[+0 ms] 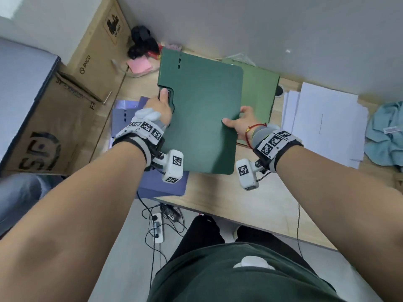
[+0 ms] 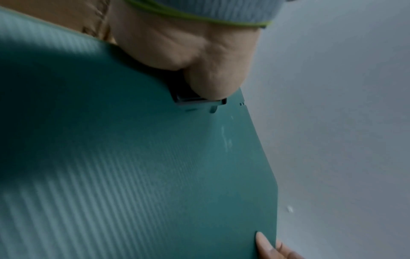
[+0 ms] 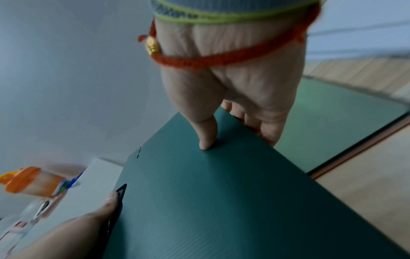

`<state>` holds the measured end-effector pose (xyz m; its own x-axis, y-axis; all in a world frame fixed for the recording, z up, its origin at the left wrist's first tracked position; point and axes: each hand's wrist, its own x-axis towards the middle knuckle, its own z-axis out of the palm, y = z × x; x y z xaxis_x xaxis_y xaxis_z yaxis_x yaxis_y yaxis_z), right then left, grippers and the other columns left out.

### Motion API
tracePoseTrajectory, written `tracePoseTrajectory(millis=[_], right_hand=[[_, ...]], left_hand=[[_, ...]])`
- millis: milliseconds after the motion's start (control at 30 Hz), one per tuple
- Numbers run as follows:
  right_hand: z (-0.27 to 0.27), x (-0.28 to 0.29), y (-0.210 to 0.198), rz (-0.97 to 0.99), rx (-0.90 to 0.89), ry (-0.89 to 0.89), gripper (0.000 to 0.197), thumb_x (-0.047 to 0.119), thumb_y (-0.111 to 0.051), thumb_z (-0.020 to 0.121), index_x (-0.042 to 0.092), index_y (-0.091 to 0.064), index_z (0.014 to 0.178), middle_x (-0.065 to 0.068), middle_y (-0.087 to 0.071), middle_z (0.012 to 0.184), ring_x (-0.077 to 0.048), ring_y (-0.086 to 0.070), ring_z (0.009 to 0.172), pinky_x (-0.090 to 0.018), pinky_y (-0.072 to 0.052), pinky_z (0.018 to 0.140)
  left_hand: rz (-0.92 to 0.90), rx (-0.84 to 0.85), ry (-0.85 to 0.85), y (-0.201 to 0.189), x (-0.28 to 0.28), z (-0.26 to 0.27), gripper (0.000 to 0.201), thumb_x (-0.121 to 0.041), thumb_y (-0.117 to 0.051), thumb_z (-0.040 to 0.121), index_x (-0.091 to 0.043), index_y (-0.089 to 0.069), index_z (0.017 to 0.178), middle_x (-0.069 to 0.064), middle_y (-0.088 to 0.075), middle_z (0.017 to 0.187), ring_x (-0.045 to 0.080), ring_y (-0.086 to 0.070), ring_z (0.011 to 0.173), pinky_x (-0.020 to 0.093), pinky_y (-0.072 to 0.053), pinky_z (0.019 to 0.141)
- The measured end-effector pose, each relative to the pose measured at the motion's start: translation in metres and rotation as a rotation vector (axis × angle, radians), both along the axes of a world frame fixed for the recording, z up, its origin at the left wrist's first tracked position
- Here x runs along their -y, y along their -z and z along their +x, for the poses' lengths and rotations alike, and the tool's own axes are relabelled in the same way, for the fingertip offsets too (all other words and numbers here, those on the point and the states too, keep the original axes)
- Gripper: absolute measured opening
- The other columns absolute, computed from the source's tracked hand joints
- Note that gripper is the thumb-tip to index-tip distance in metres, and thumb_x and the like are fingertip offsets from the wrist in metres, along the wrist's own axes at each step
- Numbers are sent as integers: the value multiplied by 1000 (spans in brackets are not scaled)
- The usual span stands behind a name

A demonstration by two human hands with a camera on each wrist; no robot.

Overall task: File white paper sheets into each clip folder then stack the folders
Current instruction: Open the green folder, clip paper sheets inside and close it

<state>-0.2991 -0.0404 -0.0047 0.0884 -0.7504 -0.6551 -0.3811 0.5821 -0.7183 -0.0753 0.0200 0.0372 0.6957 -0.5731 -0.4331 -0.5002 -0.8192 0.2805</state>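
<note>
A closed dark green clip folder [image 1: 200,114] is held up above the desk between both hands. My left hand [image 1: 159,105] grips its left edge, thumb on the black clip [image 2: 195,99]. My right hand [image 1: 239,120] pinches the right edge, thumb [image 3: 207,135] on the cover and fingers underneath. A light green folder [image 1: 259,92] lies flat on the desk behind it. A purple folder [image 1: 152,182] lies under my left wrist. Loose white paper sheets [image 1: 325,123] are spread at the right.
Cardboard boxes [image 1: 65,110] stand to the left of the wooden desk [image 1: 218,192]. A blue cloth [image 1: 386,136] lies at the far right. Pink sticky notes [image 1: 139,65] and black items sit at the back. A power strip [image 1: 158,227] and cables lie on the floor.
</note>
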Motion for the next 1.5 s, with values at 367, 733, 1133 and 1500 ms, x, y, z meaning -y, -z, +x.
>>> tracePoseTrajectory(millis=[367, 733, 1133, 1500], right_hand=[[-208, -53, 12, 51, -388, 86, 65, 19, -71, 86, 10, -30, 136, -4, -50, 110, -24, -54, 110, -26, -37, 91], [-273, -76, 29, 183, -441, 100, 62, 46, -73, 77, 11, -51, 123, -6, -62, 119, -26, -60, 104, -37, -49, 95], [-196, -24, -67, 193, 264, -188, 80, 73, -13, 91, 13, -67, 94, -1, -71, 93, -25, -68, 85, -37, -57, 79], [-115, -26, -12, 85, -398, -686, 47, 43, -48, 97, 13, -56, 133, -6, -57, 130, -25, -55, 118, -33, -43, 96]], left_hand=[[200, -348, 425, 59, 10, -179, 34, -18, -46, 100, 0, -53, 128, 18, -64, 107, 26, -56, 85, 36, -53, 80], [406, -477, 516, 83, -17, -256, 75, -57, -64, 82, -3, -51, 132, 18, -62, 126, 36, -62, 112, 46, -51, 97], [-135, -682, 347, -39, 27, -233, 79, -71, -52, 84, -19, -43, 144, 2, -57, 131, 19, -66, 101, 40, -58, 86], [-81, -23, 498, -29, 11, -132, 85, -2, -52, 91, -25, -3, 155, 25, -48, 131, 38, -58, 104, 41, -43, 88]])
